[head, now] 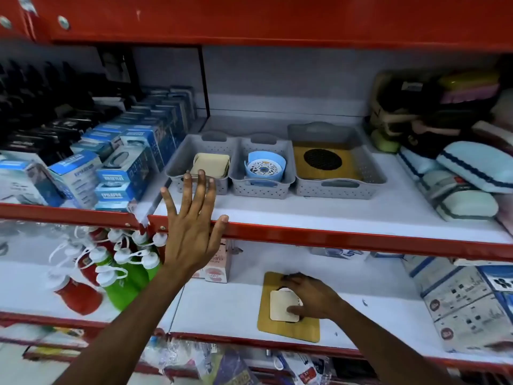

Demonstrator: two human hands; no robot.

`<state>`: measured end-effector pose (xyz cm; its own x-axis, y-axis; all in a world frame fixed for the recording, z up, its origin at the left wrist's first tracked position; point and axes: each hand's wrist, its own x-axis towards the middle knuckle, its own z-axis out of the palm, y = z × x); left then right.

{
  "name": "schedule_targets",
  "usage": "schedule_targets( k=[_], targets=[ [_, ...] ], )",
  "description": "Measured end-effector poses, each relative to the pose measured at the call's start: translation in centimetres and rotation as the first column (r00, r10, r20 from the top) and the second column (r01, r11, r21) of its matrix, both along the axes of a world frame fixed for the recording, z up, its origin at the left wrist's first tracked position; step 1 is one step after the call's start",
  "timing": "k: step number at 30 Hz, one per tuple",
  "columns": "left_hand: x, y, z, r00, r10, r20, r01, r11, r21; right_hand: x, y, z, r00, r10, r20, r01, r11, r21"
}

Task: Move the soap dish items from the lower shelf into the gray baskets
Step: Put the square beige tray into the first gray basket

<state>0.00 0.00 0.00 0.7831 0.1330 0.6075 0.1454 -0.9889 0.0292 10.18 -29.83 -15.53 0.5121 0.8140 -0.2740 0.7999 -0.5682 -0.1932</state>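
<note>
Three gray baskets stand in a row on the upper shelf. The left basket (pixel 177 159) holds beige square soap dishes (pixel 211 163). The middle basket (pixel 261 187) holds blue round dishes (pixel 263 166). The right basket (pixel 369 173) holds a bamboo board with a black round insert (pixel 322 160). My left hand (pixel 191 232) is spread open in front of the upper shelf edge, just below the left basket, holding nothing. On the lower shelf my right hand (pixel 311 297) grips a cream square soap dish (pixel 281 305) that lies on a bamboo board (pixel 268 326).
Blue boxed items (pixel 119 162) fill the upper shelf left of the baskets. Pale blue cases (pixel 469 176) pile up at the right. Red and green bottles (pixel 116 273) stand on the lower shelf at left, printed boxes (pixel 466 304) at right. Red shelf rails (pixel 333 240) run across.
</note>
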Motion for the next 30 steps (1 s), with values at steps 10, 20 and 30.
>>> schedule_targets(
  k=[10,20,30],
  targets=[
    [0.3,0.2,-0.5,1.000,0.012,0.021,-0.012,1.000,0.013,-0.5,0.4,-2.4,0.990,-0.132,-0.058,0.120,0.978,-0.170],
    [0.2,0.1,-0.4,0.999,0.021,0.033,-0.022,1.000,0.008,-1.7,0.1,2.6,0.984,-0.163,-0.066,0.174,0.956,0.235],
    [-0.1,-0.5,-0.4,0.999,0.028,0.036,-0.026,0.999,-0.039,-7.7,1.7,18.0,0.922,-0.247,0.298,-0.075,0.641,0.764]
  ],
)
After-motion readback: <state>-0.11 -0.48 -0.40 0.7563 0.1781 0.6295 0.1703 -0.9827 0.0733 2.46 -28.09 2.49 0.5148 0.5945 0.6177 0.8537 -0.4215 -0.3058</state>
